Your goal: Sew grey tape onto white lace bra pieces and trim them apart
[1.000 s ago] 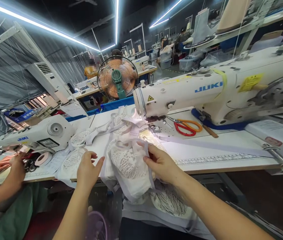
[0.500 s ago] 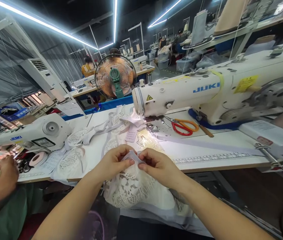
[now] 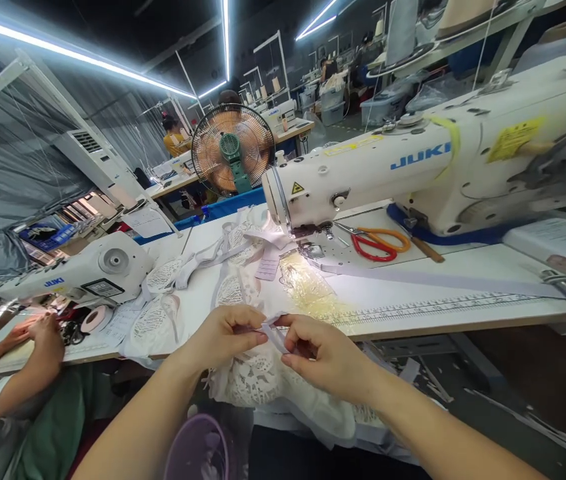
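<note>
My left hand (image 3: 235, 333) pinches a pale lilac fabric strap (image 3: 275, 337) between thumb and fingers. At the strap's other side, my right hand (image 3: 315, 350) grips it with curled fingers. Below both hands a white lace bra (image 3: 255, 380) hangs over my lap, partly hidden by the hands. More lace bra pieces (image 3: 155, 320) lie on the white table (image 3: 387, 300) to the left, joined by lilac straps. Beyond my hands, under the lit needle area of the sewing machine (image 3: 363, 180), are a lilac label piece (image 3: 267, 263) and a clear, yellowish plastic bag (image 3: 307, 280).
Scissors with red and orange handles (image 3: 380, 243) lie beside the machine base. A printed ruler (image 3: 443, 307) runs along the table's front edge. At left a co-worker's hands (image 3: 45, 327) are at another machine (image 3: 113, 263). A purple bin (image 3: 197, 447) stands below; a fan (image 3: 233, 150) is ahead.
Both hands have moved slightly down, and the strap between them is now folded and turned. The view has shifted, bringing the purple bin into sight.
</note>
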The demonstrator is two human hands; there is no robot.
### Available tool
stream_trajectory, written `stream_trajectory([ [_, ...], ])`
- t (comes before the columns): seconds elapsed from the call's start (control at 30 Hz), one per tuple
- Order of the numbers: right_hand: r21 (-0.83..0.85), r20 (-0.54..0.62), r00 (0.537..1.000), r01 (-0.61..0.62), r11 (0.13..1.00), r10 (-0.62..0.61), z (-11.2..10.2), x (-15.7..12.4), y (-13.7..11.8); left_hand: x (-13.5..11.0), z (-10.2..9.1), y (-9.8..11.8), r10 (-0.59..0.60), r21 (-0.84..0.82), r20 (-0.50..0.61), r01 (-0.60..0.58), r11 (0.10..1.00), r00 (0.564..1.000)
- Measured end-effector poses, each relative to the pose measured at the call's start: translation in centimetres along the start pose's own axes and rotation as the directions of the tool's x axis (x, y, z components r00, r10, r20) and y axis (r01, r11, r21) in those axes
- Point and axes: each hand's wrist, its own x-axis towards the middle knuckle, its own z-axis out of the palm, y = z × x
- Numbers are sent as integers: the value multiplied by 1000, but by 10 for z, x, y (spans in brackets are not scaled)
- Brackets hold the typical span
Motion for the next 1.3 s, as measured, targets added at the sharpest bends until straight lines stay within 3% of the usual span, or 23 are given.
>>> stream_trajectory([
  [0.13, 84, -102, 994, 40, 996, -31, 9, -13, 2, -2, 3, 6, 52, 88, 178, -69, 994, 983],
  [0.3, 133, -182, 983, 42, 990, -17, 14, -24, 6, 0, 10, 1, 83, 35, 206, -92, 995, 975],
  [0.43, 142, -39, 999, 10, 990, -4, 1, -19, 10, 1, 11, -8, 80, 105, 197, -102, 989, 977],
  [0.5, 116, 77, 995, 48, 992, -57, -8, -14, 15, 0, 11, -10, 99, 113, 234, -128, 985, 967],
  [0.57, 134, 115, 985, 111, 985, -126, -15, -9, 20, -1, 10, -10, 99, 81, 278, -126, 989, 955],
  [0.7, 151, -83, 961, 273, 950, -263, -22, -3, 21, 0, 10, -7, 75, -81, 354, -49, 995, 932],
  [0.77, 130, -118, 939, 337, 933, -323, -23, 0, 12, 1, 11, -6, 72, -161, 364, -13, 987, 929],
  [0.9, 192, -147, 959, 267, 944, -242, -20, 9, -12, 1, 14, -1, 60, -165, 269, -15, 986, 961],
  [1.07, 24, -260, 956, 147, 989, -136, -11, 16, -23, -3, 23, 2, 167, 73, 42, -170, 983, 985],
  [1.17, -75, -278, 947, 149, 986, -164, -10, 16, -22, -6, 30, 1, 203, 127, -74, -193, 973, 976],
  [1.3, -268, -284, 908, 233, 935, -308, -11, 18, -21, -9, 38, 1, 277, 261, -222, -217, 941, 935],
])
